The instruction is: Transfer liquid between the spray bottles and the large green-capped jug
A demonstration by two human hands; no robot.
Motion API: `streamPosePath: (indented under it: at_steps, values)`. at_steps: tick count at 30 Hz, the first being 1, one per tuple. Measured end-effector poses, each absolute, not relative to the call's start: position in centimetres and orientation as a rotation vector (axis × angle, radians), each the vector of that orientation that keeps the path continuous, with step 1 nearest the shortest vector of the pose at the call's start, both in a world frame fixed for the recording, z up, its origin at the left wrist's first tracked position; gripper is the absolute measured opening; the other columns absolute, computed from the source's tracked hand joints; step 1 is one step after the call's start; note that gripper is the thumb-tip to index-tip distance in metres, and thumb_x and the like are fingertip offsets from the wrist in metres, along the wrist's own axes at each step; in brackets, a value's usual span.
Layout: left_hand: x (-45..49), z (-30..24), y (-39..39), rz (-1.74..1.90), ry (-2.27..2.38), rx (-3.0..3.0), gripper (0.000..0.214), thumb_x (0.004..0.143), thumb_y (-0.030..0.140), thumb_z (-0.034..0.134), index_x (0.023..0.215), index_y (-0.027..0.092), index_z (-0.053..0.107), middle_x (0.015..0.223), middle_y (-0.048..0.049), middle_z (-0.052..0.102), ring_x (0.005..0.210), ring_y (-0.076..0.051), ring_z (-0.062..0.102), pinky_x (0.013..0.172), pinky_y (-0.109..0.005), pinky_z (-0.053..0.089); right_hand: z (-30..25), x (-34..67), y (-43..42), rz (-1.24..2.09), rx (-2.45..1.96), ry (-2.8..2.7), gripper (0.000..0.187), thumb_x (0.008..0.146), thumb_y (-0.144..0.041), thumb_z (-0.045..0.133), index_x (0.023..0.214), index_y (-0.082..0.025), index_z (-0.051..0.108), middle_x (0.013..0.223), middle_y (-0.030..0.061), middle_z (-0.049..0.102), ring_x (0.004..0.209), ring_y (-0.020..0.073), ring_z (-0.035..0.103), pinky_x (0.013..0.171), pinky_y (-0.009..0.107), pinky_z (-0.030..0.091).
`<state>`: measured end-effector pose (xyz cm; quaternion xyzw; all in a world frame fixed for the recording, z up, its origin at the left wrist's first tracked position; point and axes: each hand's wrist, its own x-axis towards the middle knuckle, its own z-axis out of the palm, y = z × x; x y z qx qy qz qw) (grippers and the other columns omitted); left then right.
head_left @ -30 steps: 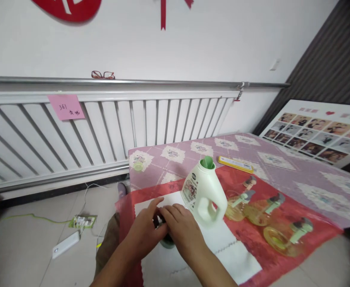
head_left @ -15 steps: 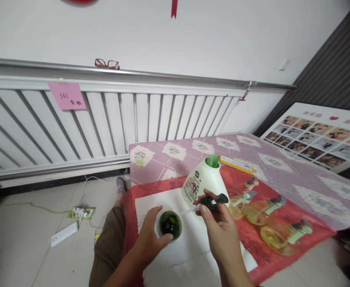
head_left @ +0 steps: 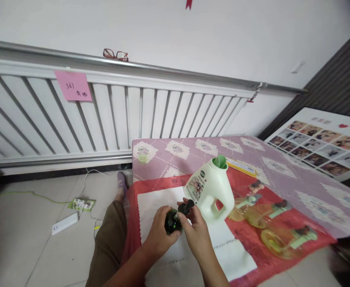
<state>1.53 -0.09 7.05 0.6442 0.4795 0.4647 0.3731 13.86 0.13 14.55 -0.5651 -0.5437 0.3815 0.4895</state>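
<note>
My left hand (head_left: 158,233) is wrapped round a small dark green glossy bottle (head_left: 171,224), tilted toward the right. In my right hand (head_left: 194,229) is a black pump top (head_left: 186,207), held at the bottle's mouth. The pump's tube is hidden now, so I cannot tell whether it is inside the bottle. Just behind my right hand stands a pale green jug (head_left: 207,185) with a side handle, a printed label and a green funnel-like piece (head_left: 219,161) in its neck. Under my hands lies a white cloth (head_left: 234,259).
Several clear yellow bottles with pump tops (head_left: 279,241) lie on red cloth (head_left: 246,235) at right. A yellow flat box (head_left: 242,167) is behind the jug, a small round lid (head_left: 142,158) at far left. A radiator (head_left: 163,111) backs the table; a power strip (head_left: 83,204) lies on the floor.
My right hand has moved left and brought the pump top from beside the bottle to its mouth. The bottle has tipped toward the right. The camera view has shifted slightly.
</note>
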Motion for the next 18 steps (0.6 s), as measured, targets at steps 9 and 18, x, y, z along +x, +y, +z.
streamPosePath:
  at_steps: [9,18]
  values:
    - [1.6,7.4,0.1,1.224,1.225,1.623,0.059,0.062,0.011,0.064,0.117,0.020,0.044,0.120,-0.0101,0.052,0.113,-0.025,0.050,0.101,-0.044,0.039,12.6,14.4,-0.4,0.976,-1.404,-1.427,0.035,0.079,-0.035,0.061,0.111,-0.021,0.062,0.112,0.0105,0.070,0.109,0.0254,0.063,0.100,0.048,0.046]
    - [1.6,7.0,0.1,1.207,1.247,1.630,0.058,0.061,0.011,0.063,0.116,0.019,0.044,0.120,-0.0103,0.052,0.113,-0.025,0.050,0.101,-0.044,0.039,13.1,15.0,0.0,0.834,-1.466,-1.683,0.034,0.080,-0.030,0.058,0.112,-0.022,0.063,0.115,0.0089,0.068,0.109,0.0254,0.062,0.099,0.046,0.047]
